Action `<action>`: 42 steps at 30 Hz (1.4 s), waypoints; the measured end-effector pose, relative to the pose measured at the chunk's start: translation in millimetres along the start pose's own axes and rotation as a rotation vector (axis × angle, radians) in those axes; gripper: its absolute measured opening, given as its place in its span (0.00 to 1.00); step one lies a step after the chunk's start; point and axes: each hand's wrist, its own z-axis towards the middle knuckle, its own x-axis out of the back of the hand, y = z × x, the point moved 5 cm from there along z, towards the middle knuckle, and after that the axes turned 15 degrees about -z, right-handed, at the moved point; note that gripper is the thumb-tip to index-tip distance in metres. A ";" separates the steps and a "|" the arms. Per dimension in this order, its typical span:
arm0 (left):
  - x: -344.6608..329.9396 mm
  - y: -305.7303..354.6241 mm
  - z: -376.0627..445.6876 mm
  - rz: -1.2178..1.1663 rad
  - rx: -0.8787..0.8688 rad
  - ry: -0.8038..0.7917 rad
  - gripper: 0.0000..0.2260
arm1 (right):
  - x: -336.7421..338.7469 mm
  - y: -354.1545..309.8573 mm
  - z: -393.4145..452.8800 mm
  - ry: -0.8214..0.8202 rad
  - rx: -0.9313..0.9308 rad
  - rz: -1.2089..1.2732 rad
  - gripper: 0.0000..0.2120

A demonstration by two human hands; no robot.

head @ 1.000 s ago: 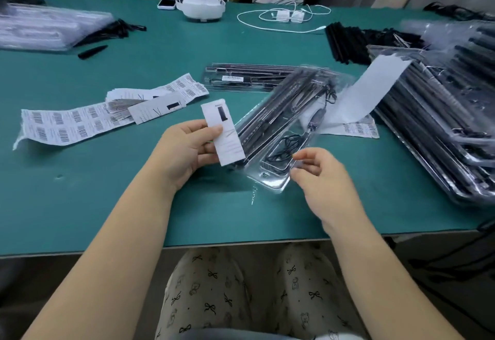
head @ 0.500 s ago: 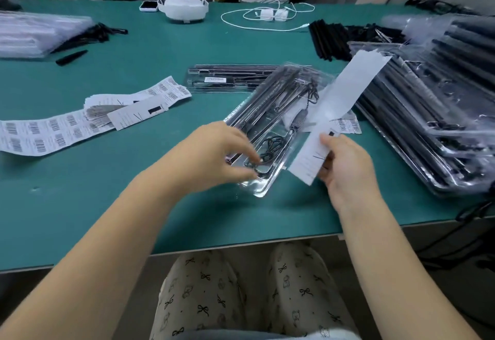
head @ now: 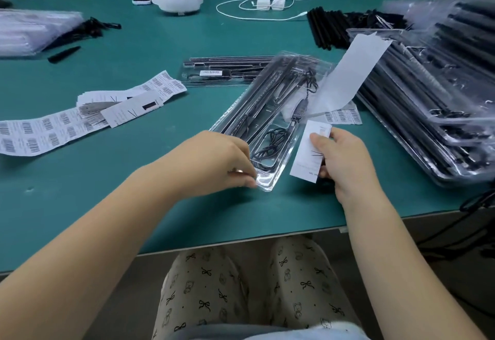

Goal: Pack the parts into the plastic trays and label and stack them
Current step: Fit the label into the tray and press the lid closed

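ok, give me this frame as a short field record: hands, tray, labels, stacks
left hand: grips the near corner of the plastic tray
right hand: pinches a white insert card
tray contents: black rods and a coiled cable
label sheets: barcode strips, left on the green table
tray stack: filled trays, right
labelled tray: flat, behind the held one
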 end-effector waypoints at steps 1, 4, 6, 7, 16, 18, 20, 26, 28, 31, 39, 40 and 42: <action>2.0 -0.6 1.8 -0.041 0.002 -0.001 0.07 | 0.5 0.8 -0.8 0.007 0.005 0.014 0.06; -1.7 3.9 2.6 0.014 -0.073 0.051 0.06 | 1.6 2.0 -4.1 0.013 0.008 0.080 0.07; -15.4 14.4 2.2 0.256 -0.210 0.137 0.04 | 2.3 2.3 -5.1 0.022 -0.001 0.114 0.07; -22.8 19.0 0.2 0.310 -0.263 0.174 0.02 | 2.5 2.7 -5.3 0.026 -0.004 0.125 0.07; -29.8 2.5 8.0 0.098 -0.026 0.265 0.05 | 3.5 2.0 -7.1 0.014 -0.021 0.130 0.07; -22.2 -6.5 10.8 -0.016 0.036 0.340 0.09 | 4.9 1.4 -7.5 -0.054 -0.060 0.160 0.07; -16.3 -11.3 11.4 -0.109 0.077 0.405 0.10 | 6.2 4.1 -8.9 -0.129 -0.130 0.142 0.17; -15.8 -17.2 6.7 -0.291 0.135 0.483 0.12 | -9.5 0.1 -22.2 -0.456 -0.065 0.128 0.14; -16.0 -15.5 6.6 -0.289 0.119 0.488 0.12 | -10.8 -2.9 -18.6 -0.394 -0.030 0.109 0.20; -17.8 -14.7 5.9 -0.272 0.116 0.480 0.09 | -8.9 -5.8 -7.5 -0.102 0.039 -0.095 0.36; -18.6 -13.4 4.2 -0.288 0.153 0.455 0.17 | -31.0 -26.1 4.1 0.106 0.193 -0.806 0.16; -18.4 -14.3 3.7 -0.302 0.150 0.463 0.16 | -32.1 -27.2 3.4 0.115 0.201 -0.806 0.17; -18.7 -14.7 3.5 -0.303 0.140 0.466 0.15 | -27.7 -26.9 1.7 0.122 0.222 -0.757 0.17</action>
